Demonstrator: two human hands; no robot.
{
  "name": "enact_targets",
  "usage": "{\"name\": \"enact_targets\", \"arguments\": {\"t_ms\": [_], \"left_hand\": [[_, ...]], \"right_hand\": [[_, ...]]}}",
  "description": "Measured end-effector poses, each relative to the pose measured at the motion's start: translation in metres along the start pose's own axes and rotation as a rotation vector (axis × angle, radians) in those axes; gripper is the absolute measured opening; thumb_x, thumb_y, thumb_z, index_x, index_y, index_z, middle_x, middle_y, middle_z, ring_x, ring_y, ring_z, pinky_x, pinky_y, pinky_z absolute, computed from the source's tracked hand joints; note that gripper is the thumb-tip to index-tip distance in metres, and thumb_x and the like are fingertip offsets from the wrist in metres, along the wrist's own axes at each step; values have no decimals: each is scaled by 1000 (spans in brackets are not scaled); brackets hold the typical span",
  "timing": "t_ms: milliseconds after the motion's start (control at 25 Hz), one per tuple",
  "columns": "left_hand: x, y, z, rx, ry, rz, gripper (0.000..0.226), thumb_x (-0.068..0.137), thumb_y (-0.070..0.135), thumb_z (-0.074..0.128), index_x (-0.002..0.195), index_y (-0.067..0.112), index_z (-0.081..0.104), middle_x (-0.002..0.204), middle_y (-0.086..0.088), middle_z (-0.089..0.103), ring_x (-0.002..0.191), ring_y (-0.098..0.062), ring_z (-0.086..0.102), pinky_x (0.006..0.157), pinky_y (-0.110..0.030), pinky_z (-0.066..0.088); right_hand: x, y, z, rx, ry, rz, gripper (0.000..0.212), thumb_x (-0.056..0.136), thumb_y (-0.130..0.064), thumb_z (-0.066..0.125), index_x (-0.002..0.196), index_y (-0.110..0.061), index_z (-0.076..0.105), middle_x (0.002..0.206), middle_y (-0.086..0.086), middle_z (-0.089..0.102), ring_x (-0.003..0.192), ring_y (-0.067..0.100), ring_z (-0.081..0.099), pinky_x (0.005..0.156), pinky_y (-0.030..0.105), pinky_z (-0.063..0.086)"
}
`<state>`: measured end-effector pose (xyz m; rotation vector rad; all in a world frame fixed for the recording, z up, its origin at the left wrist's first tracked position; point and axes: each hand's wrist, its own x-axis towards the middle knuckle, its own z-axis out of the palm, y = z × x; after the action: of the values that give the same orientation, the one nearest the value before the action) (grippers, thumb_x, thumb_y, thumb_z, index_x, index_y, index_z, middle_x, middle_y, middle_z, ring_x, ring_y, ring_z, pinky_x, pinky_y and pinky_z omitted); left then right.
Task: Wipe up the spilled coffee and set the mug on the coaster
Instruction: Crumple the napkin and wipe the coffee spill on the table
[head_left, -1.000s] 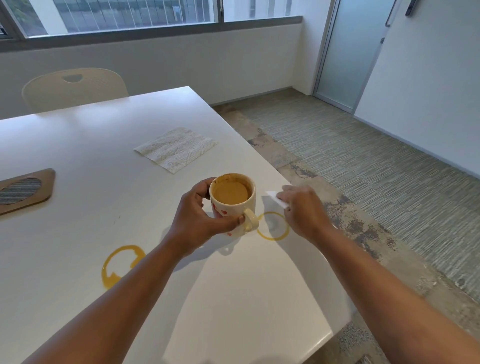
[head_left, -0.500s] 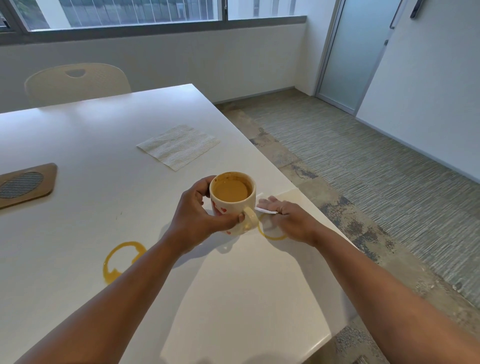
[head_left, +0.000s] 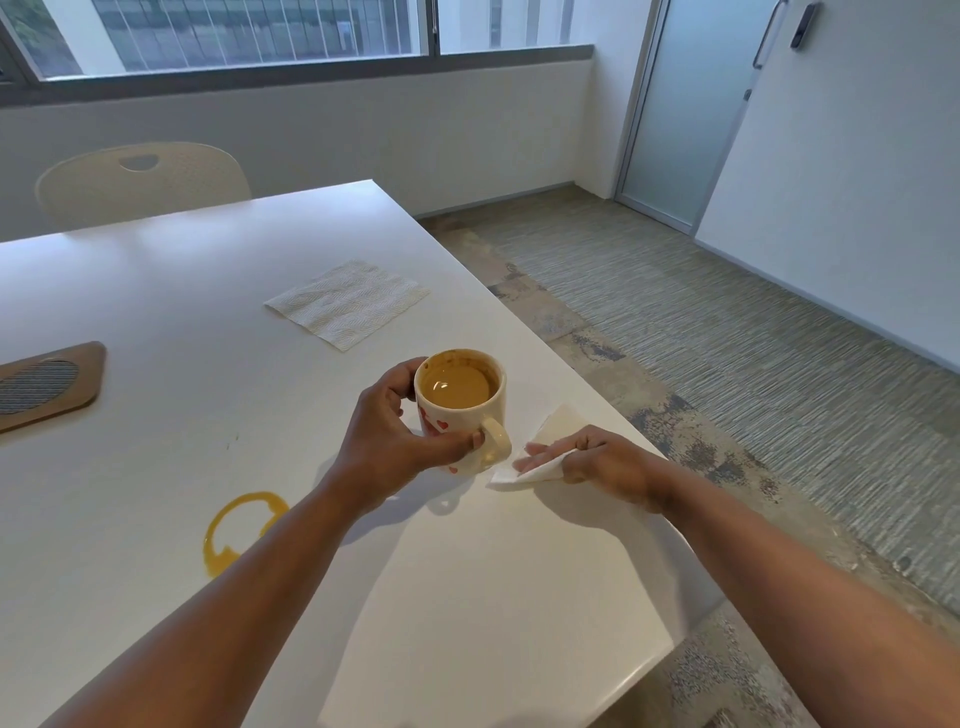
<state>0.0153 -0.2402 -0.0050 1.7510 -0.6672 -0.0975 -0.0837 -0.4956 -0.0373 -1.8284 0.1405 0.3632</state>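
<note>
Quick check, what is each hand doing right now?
Left hand: grips the coffee mug.
Right hand: presses a paper napkin on the table, fingers mostly straight.

Heart-printed mug upright, coffee-filled

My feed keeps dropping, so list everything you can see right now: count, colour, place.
table: one, white, fills the near view.
mug: one, cream with red hearts, holding coffee, near the table's right edge.
coffee ring: one, yellow-brown, on the table left of the forearm.
folded napkin: one, white, on the table right of the mug.
spare napkin: one, white, flat beyond the mug.
coaster: one, wooden with striped inset, far left.
chair: one, cream, behind the table.
door: one, frosted, far right.
left hand: grip round the mug.
right hand: presses the folded napkin.
</note>
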Motion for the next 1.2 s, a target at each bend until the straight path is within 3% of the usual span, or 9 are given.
{"name": "enact_targets", "arguments": {"t_ms": [80,200,320,440,640,760,920,1000,1200], "left_hand": [[-1,0,0,-4,-4,0,76,56,43,99,122,31,65,112,23,70,106,2,61,77,0,42],[-4,0,1,2,-4,-1,79,54,44,97,125,26,66,115,16,72,107,1,61,76,0,42],[-5,0,0,13,-7,-4,83,50,53,94,124,29,66,115,17,72,108,-2,61,77,0,42],[-4,3,-2,-2,-1,-8,79,50,55,94,121,33,67,114,19,72,109,-8,62,84,-15,44],[-2,9,-6,16,5,11,75,52,60,93,119,42,64,117,24,70,112,-4,61,89,-26,43],[-3,12,-5,29,-3,17,75,53,60,92,119,42,63,116,26,69,112,-4,61,88,-25,42],[-5,11,-1,22,-7,14,76,52,58,92,120,38,65,115,24,70,111,-5,61,87,-21,42],[-6,11,0,22,-9,17,79,52,59,92,122,35,65,116,23,70,111,-5,61,86,-17,42],[-5,10,2,15,-14,16,75,52,57,93,119,39,65,115,24,70,111,-4,61,86,-19,42]], "right_hand": [[-7,2,1,26,-3,16,57,69,-8,47,117,-12,77,135,-1,68,132,-11,46,103,8,36],[-15,6,10,70,37,48,45,82,-4,51,118,-13,77,132,-8,68,118,-11,55,84,3,41],[-24,10,19,220,104,75,44,72,-11,56,109,-13,80,110,0,76,91,10,65,74,19,45],[-29,6,18,587,161,46,38,81,2,50,106,-5,78,103,22,74,88,30,68,76,35,53],[-18,3,0,907,391,-27,47,92,12,38,112,-10,75,99,20,75,80,27,74,77,42,59],[-12,7,-7,700,549,-80,52,93,12,37,102,-17,79,105,16,78,85,24,75,73,34,60],[-13,26,-8,-203,659,-85,49,88,14,47,119,-12,76,136,5,66,127,16,60,106,23,38],[-17,35,-10,-511,622,-101,49,85,13,50,121,-9,74,143,5,62,132,18,57,109,16,30],[-16,43,-1,-741,618,-62,62,82,11,47,136,-16,65,149,4,56,135,22,49,103,21,24]]}}
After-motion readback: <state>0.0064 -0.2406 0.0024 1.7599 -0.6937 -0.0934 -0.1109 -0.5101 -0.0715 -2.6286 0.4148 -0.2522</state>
